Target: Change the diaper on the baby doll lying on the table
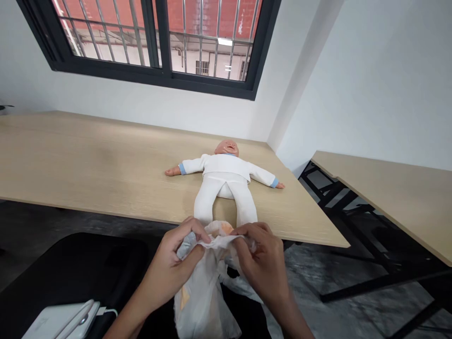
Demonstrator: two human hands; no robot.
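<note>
A baby doll (226, 181) in a white suit with blue cuffs lies on its back on the wooden table (88, 165), arms spread, legs toward me. Just in front of the table's near edge, both my hands pinch a crumpled white diaper (201, 292) with orange marks. My left hand (176, 268) grips its upper left edge, fingers curled. My right hand (263, 261) grips the upper right edge, fingers closed. The diaper hangs down between my wrists and hides the doll's feet.
A second wooden table (395, 197) on a black frame stands at the right, with a gap between the tables. A white device with a cable (63, 320) lies on a black surface at the lower left. A barred window (158, 37) is behind.
</note>
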